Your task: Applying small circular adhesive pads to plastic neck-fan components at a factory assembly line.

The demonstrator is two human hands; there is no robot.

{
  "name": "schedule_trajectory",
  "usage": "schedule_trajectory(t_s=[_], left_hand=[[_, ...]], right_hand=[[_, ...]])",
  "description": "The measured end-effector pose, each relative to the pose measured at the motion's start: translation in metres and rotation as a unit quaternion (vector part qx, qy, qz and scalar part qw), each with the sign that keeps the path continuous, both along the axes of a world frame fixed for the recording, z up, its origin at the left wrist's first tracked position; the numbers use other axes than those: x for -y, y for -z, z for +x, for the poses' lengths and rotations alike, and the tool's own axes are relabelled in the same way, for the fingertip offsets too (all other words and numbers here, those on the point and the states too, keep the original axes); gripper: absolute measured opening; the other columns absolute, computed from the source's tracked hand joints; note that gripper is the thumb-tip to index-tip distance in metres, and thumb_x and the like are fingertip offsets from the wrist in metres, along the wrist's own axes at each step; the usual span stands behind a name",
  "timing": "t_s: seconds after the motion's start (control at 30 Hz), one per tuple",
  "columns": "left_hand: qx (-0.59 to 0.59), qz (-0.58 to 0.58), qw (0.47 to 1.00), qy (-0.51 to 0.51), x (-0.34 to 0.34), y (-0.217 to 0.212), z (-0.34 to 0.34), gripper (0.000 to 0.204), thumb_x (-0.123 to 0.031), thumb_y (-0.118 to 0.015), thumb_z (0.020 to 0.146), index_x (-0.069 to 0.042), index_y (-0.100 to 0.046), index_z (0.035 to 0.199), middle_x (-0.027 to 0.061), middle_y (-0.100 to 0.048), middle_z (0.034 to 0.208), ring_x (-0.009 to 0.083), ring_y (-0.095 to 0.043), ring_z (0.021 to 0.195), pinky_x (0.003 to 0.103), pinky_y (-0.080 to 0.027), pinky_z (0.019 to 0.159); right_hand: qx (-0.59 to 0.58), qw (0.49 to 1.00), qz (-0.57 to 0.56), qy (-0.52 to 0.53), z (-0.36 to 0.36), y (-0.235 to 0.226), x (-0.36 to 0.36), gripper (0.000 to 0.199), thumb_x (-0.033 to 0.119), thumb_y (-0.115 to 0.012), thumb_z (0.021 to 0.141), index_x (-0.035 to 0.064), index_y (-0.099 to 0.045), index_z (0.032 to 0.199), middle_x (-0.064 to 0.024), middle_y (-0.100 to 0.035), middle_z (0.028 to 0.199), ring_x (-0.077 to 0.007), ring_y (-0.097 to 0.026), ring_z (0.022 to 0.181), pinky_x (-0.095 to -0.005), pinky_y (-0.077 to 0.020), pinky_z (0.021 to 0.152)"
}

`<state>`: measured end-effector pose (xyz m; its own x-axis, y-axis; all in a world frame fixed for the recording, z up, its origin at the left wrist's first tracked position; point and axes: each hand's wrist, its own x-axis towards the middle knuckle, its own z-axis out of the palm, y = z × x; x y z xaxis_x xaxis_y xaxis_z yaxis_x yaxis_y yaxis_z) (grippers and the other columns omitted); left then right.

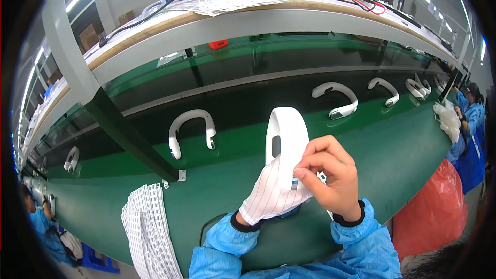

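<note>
Your left hand [273, 192] has its grip clamped on a white curved band [293, 134]; your right hand [335, 180] holds fingertips together at its near end.

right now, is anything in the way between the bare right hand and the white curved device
Nothing visible is: the right hand is right at the lower end of the white curved device, which the gloved left hand holds from the other side.
</note>
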<state>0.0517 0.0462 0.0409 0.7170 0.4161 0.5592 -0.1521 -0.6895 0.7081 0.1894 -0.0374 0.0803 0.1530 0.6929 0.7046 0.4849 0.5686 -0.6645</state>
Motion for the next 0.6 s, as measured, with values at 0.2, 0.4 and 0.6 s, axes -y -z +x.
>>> schedule_trajectory(t_s=[0.2, 0.4, 0.6], left_hand=[[0.003, 0.007, 1.0, 0.008, 0.0044, 0.0029, -0.0029, 0.049, -0.02, -0.074, 0.086, -0.001, -0.055, 0.126, 0.0174, -0.064, 0.109, 0.0353, -0.066, 0.094, 0.041, -0.055, 0.079], [0.003, 0.025, 1.0, -0.003, 0.0055, -0.0016, -0.0056, 0.05, -0.02, -0.075, 0.085, 0.0, -0.054, 0.125, 0.0172, -0.063, 0.108, 0.0351, -0.066, 0.092, 0.041, -0.054, 0.078], [0.003, 0.012, 1.0, -0.007, 0.0056, -0.0007, -0.0075, 0.05, -0.019, -0.076, 0.084, 0.0, -0.054, 0.125, 0.0172, -0.063, 0.107, 0.0349, -0.065, 0.091, 0.041, -0.054, 0.078]], right_hand=[[0.0, 1.0, 0.008, 0.011, -0.0055, 0.0004, 0.0065, 0.011, -0.002, -0.076, 0.08, -0.0018, -0.069, 0.088, -0.0084, -0.059, 0.097, -0.0094, -0.058, 0.068, -0.0205, -0.045, 0.05], [0.021, 0.999, 0.034, 0.018, -0.0065, 0.004, 0.0049, 0.011, -0.002, -0.076, 0.08, -0.0019, -0.069, 0.088, -0.0083, -0.059, 0.097, -0.0087, -0.059, 0.068, -0.0203, -0.0446, 0.049], [0.034, 0.998, 0.048, 0.025, -0.007, 0.0094, 0.0024, 0.011, -0.002, -0.076, 0.08, -0.0017, -0.069, 0.088, -0.009, -0.058, 0.098, -0.0083, -0.059, 0.067, -0.0197, -0.0442, 0.048]])
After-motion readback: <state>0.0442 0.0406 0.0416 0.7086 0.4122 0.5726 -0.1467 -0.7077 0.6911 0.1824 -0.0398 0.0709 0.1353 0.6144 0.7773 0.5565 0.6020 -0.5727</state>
